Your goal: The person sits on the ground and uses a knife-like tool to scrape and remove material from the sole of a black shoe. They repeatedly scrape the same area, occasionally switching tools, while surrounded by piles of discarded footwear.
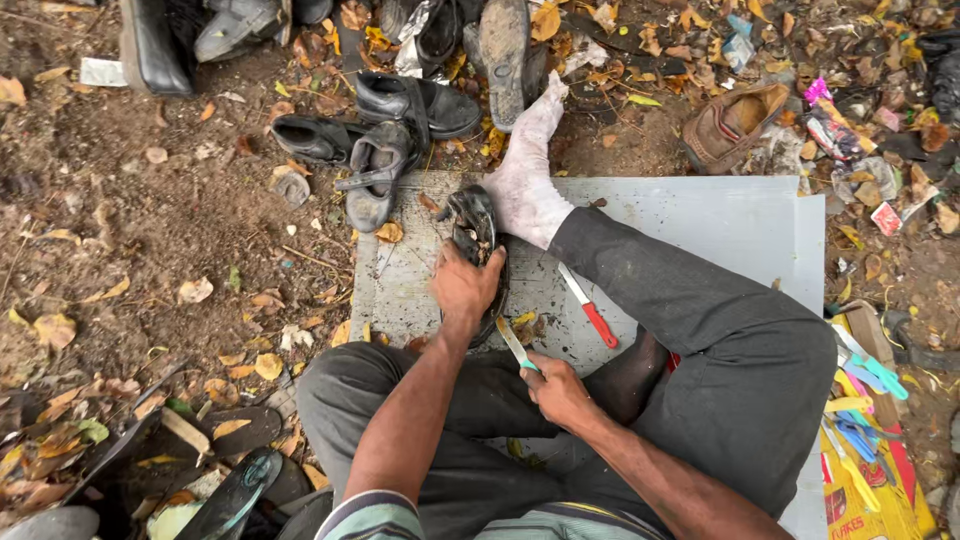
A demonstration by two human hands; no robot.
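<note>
I sit on the ground with a grey board [700,215] under my legs. My left hand [465,285] presses down on a dark worn shoe [475,230] lying on the board, and my sock-covered foot [525,175] braces the shoe's far end. My right hand [558,392] is closed on a small knife-like tool [515,342] with a pale blade pointing toward the shoe. A red-handled knife [590,308] lies loose on the board between shoe and right leg.
Black sandals [385,165] and shoes [415,100] lie beyond the board, a brown shoe [735,125] at upper right. Dry leaves and litter cover the dirt. Scissors and tools [865,400] rest on a yellow package at right. Shoe soles [235,490] lie at lower left.
</note>
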